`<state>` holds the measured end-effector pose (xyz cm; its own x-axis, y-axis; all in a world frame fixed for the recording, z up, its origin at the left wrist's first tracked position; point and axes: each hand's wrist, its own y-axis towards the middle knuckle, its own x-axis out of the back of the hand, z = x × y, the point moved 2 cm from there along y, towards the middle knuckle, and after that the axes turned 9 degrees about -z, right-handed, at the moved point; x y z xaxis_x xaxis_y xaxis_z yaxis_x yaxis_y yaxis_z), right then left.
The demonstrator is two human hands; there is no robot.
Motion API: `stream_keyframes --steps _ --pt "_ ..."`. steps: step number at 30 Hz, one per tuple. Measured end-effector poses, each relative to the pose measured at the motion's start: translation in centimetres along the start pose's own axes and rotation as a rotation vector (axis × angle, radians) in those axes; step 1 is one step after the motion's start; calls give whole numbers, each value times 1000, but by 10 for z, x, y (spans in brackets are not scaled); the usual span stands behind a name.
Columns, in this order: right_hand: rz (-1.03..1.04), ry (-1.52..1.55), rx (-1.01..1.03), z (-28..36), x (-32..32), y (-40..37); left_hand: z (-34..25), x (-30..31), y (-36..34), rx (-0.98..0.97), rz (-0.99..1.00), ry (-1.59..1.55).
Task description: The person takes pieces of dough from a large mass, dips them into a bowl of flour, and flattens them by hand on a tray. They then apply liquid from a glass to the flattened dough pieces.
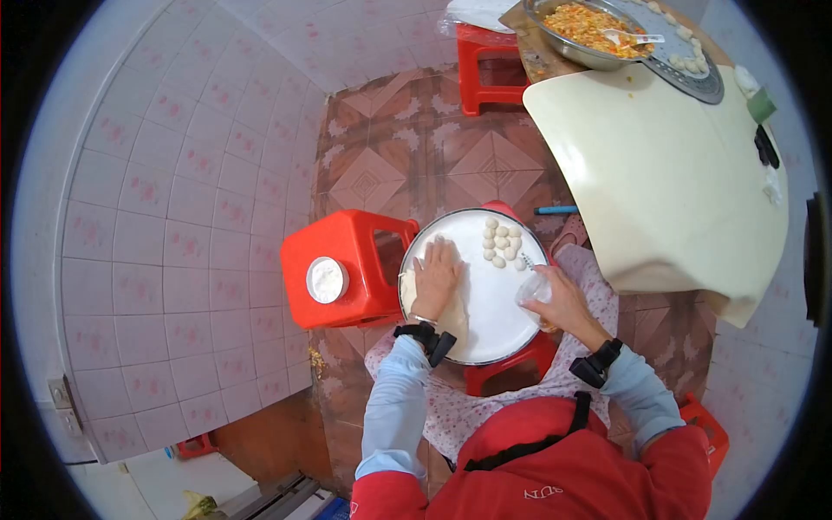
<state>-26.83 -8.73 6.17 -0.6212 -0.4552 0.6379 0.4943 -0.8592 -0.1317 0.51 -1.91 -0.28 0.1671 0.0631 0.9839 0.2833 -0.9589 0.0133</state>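
A round white tray (494, 334) with a dark rim rests over a red stool in front of me. My left hand (438, 276) lies flat, fingers spread, on a pale sheet of dough (451, 325) at the tray's left side. My right hand (562, 299) is closed round a clear cup (534, 290) above the tray's right side. Several small dough balls (503, 243) sit together at the upper right of the tray, just beyond the cup.
Left of the tray, a red stool (303, 251) holds a bowl of white flour (328, 280). At the upper right, a table with a cream cover (676, 191) bears a metal bowl of chopped filling (589, 30). Another red stool (471, 74) stands beyond.
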Motion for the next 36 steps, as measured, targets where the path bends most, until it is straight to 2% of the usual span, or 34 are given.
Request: stream_keyframes --steps 3,5,6,7,9,10,11,18,24,27,29,33,36 --pt "-10 -52 3 1 8 -1 -13 10 8 -14 -14 4" --pt "-16 -3 -25 2 5 -9 -19 13 -7 -39 60 -18" --pt "-25 1 -22 0 2 -5 -27 18 -9 -99 -64 -13" --pt "-38 12 -7 -1 1 -4 -35 17 -14 -101 -62 -11" --pt "-48 27 5 -1 -1 -5 -54 15 -22 -213 -93 -218" --pt "-39 17 0 0 -1 -4 -68 18 -23 -250 -185 -285" --pt "-32 5 -4 0 -1 -5 -76 16 -21 -251 -186 -286" --pt "-33 20 7 -2 1 -11 -100 11 -1 -151 -192 -169" --pt "-40 73 -29 -3 1 -16 -101 1 -33 -152 -211 -283" --pt "-80 65 10 -8 -2 -16 -92 -4 -43 -74 -263 -458" --pt "-73 39 -16 -3 1 -17 -86 -1 -43 168 -353 -599" --pt "-88 30 5 -3 0 -16 -91 4 -30 153 -267 -592" --pt "-89 51 -5 -3 1 -16 -101 9 -21 130 -317 -516"
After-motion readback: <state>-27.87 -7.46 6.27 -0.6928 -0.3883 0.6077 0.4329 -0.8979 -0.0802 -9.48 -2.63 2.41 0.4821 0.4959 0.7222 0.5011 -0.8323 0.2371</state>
